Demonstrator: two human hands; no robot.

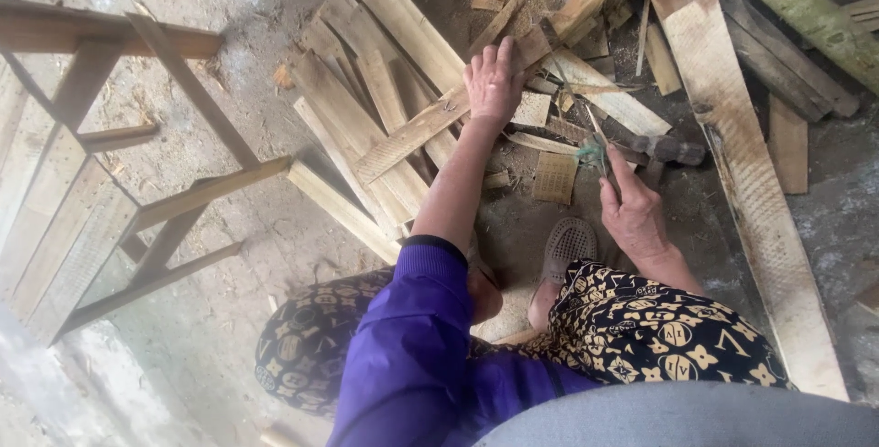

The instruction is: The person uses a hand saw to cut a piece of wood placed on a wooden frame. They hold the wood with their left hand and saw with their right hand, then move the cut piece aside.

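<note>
The left hand (pixel 493 81) lies flat and open on a long pale wooden slat (pixel 417 131). The right hand (pixel 632 213) is closed around a thin tool with green wrapping (pixel 597 149). The slat could slide, and splinters could poke fingers.

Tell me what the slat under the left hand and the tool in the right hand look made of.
Slat under the left hand: bare, pale wood, rough-sawn, with visible grain and no paint. Tool in the right hand: a thin blade, seemingly dull grey metal; its grip is hidden in the fist, so that material is unclear.

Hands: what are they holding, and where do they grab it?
The right hand grips a thin tool by its lower end; what kind is unclear. The left hand lies flat on a wooden slat, pressing rather than gripping.
</note>
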